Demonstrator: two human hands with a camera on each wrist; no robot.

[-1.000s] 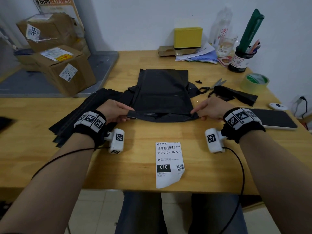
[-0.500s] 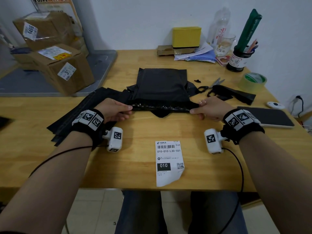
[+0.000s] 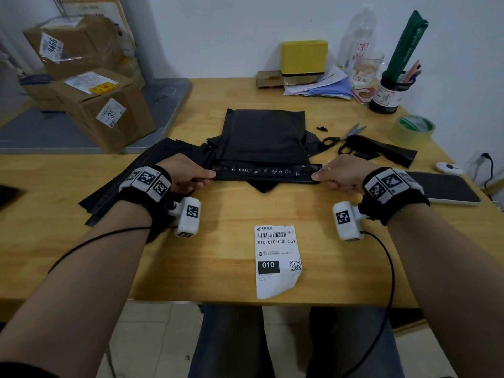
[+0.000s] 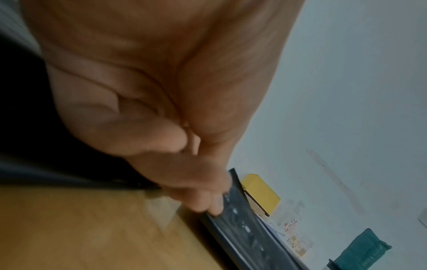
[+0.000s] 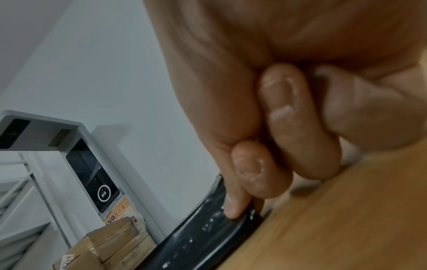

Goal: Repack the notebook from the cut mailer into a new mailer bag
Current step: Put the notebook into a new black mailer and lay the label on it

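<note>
A black mailer bag [image 3: 263, 137] lies flat on the wooden table [image 3: 218, 255], bulging as if something is inside; no notebook shows. Its near flap [image 3: 266, 170] is folded up, its shiny adhesive strip facing me. My left hand [image 3: 188, 174] pinches the flap's left end [image 4: 231, 199] between thumb and fingers. At the flap's right end [image 5: 208, 228], my right hand [image 3: 338, 175] pinches it the same way. Cut black mailer scraps [image 3: 381, 150] lie to the right, beside the scissors [image 3: 343, 136].
A shipping label [image 3: 276, 259] lies near the table's front edge. A stack of black mailers [image 3: 131, 181] sits under my left wrist. A phone [image 3: 444, 188], a tape roll [image 3: 414, 129], a pen pot [image 3: 388, 94], a yellow box [image 3: 304, 57] and cardboard boxes [image 3: 90, 85] ring the work area.
Both hands have lifted the mailer's near flap and folded it away from me toward the bag, turning up the shiny adhesive strip.
</note>
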